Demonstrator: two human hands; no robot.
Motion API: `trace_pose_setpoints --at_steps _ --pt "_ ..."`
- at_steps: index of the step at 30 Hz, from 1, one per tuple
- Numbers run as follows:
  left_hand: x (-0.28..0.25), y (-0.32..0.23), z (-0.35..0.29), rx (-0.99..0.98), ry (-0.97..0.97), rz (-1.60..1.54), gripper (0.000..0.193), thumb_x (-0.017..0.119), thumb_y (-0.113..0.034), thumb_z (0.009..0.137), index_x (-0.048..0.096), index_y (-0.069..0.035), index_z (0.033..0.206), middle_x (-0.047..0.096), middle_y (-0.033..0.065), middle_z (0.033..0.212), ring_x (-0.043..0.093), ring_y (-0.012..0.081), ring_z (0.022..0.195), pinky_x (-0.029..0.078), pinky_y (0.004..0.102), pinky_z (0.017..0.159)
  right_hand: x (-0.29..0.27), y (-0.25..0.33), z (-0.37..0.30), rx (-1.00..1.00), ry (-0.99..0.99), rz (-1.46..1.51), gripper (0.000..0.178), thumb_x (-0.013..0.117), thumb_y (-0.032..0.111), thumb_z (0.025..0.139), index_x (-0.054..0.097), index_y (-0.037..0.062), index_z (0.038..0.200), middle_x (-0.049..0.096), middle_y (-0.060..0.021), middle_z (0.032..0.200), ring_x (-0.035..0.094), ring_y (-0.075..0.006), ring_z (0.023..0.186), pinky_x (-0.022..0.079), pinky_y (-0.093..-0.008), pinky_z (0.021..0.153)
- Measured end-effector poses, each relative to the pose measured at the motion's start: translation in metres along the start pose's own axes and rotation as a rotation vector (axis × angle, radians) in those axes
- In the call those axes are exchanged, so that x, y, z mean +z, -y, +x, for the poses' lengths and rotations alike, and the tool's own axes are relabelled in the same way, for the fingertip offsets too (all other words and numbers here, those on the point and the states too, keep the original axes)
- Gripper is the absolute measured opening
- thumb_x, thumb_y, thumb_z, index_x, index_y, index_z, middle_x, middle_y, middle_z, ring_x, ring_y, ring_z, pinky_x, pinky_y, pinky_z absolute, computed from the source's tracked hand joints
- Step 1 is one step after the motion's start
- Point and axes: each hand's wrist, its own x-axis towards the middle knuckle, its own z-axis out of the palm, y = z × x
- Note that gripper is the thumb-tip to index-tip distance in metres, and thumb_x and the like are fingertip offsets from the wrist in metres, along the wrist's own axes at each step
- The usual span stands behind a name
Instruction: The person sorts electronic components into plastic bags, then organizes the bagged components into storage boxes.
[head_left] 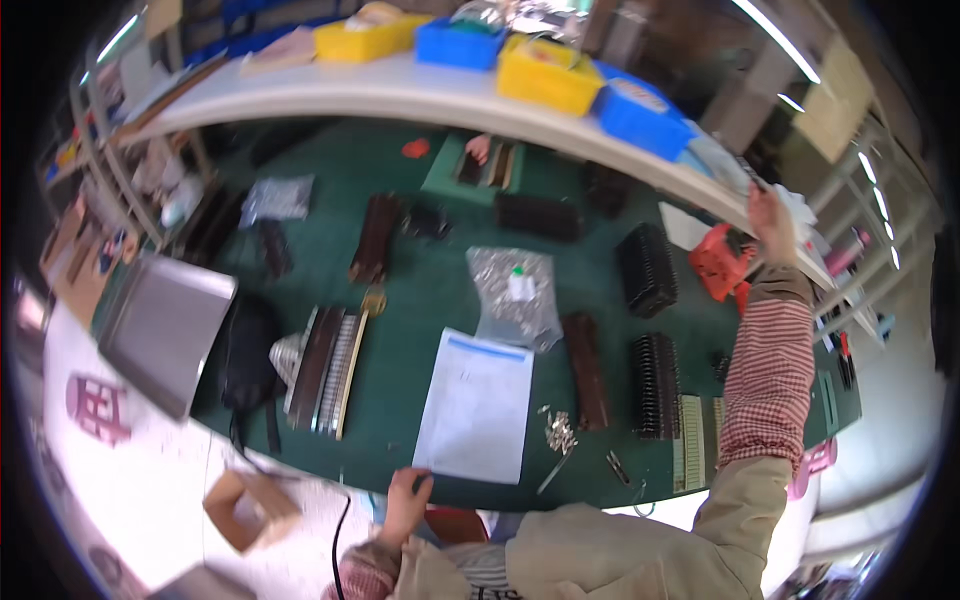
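The left hand (404, 503) is resting beside a white rectangular paper sheet (476, 408), the right hand (772, 228) hovering far upper-right of it; I cannot tell either grip. A dipping red-striped fabric sleeve (768, 370) could be knocking the rounded orange-red object (718, 262).

A yellow bin (540, 88) stood between two blue bins (640, 125) on the shelf (330, 92); a metal tray (160, 315) lay at the left end of the tabletop (393, 345), a cardboard box (232, 508) below.

Green table (392, 370): paper (475, 410) near centre, bag (495, 308) just beyond, metal bits (560, 434) right of paper, black blocks (655, 385) at right. White shelf (330, 97), far: yellow and blue bins (540, 85). Floor (170, 465), near left: box (235, 520).
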Motion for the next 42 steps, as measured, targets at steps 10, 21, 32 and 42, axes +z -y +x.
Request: trace_pose_setpoints --at_steps 10,21,32,42 --pt "0.019 0.027 0.009 -0.057 -0.077 -0.018 0.035 0.062 -0.009 0.073 0.051 -0.001 0.105 0.053 0.0168 0.098 0.05 0.0342 0.093 0.041 0.0388 0.082 -0.006 -0.025 -0.007 -0.059 0.214 -0.397 0.03 0.053 0.014 0.088 0.049 -0.0071 0.109 0.057 -0.0164 0.108 0.056 -0.0221 0.101 0.046 -0.03 0.088" --pt "0.025 0.014 0.06 -0.132 -0.078 0.285 0.042 0.063 -0.006 0.068 0.045 0.0 0.106 0.052 0.0176 0.099 0.047 0.0378 0.095 0.039 0.0445 0.083 0.031 -0.287 -0.396 0.519 -0.101 -0.74 0.028 0.05 0.014 0.086 0.051 0.0 0.11 0.06 -0.0097 0.093 0.058 -0.0164 0.086 0.047 -0.0269 0.077" --pt "0.007 0.021 0.053 -0.185 -0.058 -0.225 0.008 0.052 -0.002 0.083 0.045 0.0 0.084 0.054 0.008 0.068 0.053 0.0132 0.062 0.042 0.0261 0.056 0.03 -0.37 -0.44 0.441 -0.229 -0.858 0.034 0.057 0.012 0.082 0.049 -0.0015 0.113 0.059 -0.0118 0.099 0.055 -0.0193 0.095 0.044 -0.0295 0.082" --pt "-0.054 0.026 0.025 -0.406 -0.325 -0.658 0.009 0.052 -0.006 0.084 0.05 0.0 0.091 0.055 0.0038 0.071 0.053 0.0128 0.064 0.043 0.0233 0.058 0.024 -0.376 -0.422 0.551 0.072 -0.859 0.011 0.054 0.014 0.084 0.058 0.0029 0.085 0.053 0.0014 0.074 0.045 -0.006 0.068 0.037 -0.0222 0.061"
